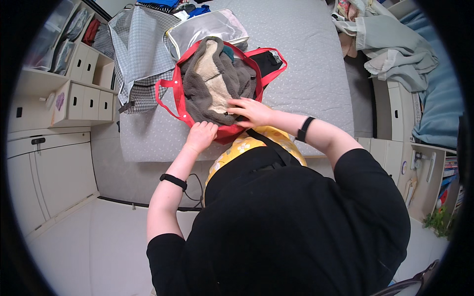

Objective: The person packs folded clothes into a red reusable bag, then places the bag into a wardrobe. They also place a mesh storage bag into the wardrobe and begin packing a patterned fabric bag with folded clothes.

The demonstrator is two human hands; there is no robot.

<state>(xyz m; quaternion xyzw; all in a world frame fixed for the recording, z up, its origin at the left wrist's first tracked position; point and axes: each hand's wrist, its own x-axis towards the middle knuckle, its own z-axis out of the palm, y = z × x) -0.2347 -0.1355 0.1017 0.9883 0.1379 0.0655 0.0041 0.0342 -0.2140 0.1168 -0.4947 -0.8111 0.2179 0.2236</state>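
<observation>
Red bag (180,98) lies on the near part of the bed, its mouth facing up and stuffed with a gray fluffy cloth (213,81) that has a cream lining. At the near rim, the left hand (201,137) has its fingers curled down and closed on the red edge. The right hand (252,112) reaches over the cloth with its fingers open and a little apart, the tips touching the fluff; whether they press or pinch it, I cannot tell.

The person's black shirt (296,212) takes up the lower middle of the view, and yellow flowered cloth (242,146) shows between it and the bag. Beyond the bag to the left stands a gray checked case (140,47), next to a smaller gray case with a clear top (207,30). The gray cloth covers most of the bag's inside. A black item (266,61) shows within the loop of the right-hand handle, and blue clothes (199,11) lie at the far edge.

The bed (313,64) wears a gray cover with small white marks. Around it are a pale floor (98,246), white cabinets (64,177) on the left, a blue cloth (437,106) on the right and a pale ruffled garment (395,44) beside that.
</observation>
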